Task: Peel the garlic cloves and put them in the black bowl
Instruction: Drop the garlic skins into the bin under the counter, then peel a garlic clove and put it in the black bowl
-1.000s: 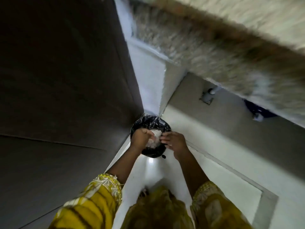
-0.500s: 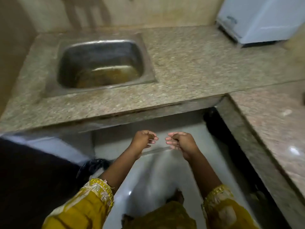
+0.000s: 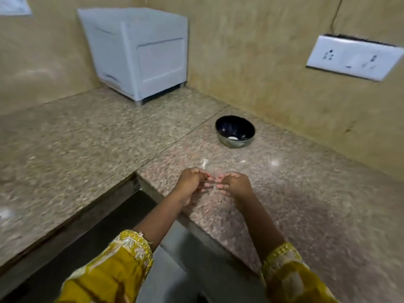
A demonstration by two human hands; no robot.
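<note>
Both hands are held above the front edge of the speckled pink-brown granite worktop (image 3: 295,193), fingertips turned toward each other. The left hand (image 3: 189,182) and the right hand (image 3: 235,185) have their fingers curled inward; the fingertips nearly meet around something small and thin between them, but motion blur prevents telling what it is or whether either grip is pinched on it. Each forearm ends in a yellow patterned sleeve with a pale embroidered cuff (image 3: 133,241).

The round black bowl with a shiny metal outer wall (image 3: 235,131) stands on the worktop beyond the hands and slightly to the right, well apart from both grips and near the beige wall. One small white piece, apparently a peeled garlic clove (image 3: 232,138), lies at the bottom of the bowl.

Half a second earlier the view faced a steel sink set in the counter with the hands over the floor gap; now it faces the corner, and the hands are over the stone surface.

Count: two hands, one bowl, one white piece, one white boxy plastic appliance (image 3: 140,55) in the corner, one white wall socket plate (image 3: 352,57).
</note>
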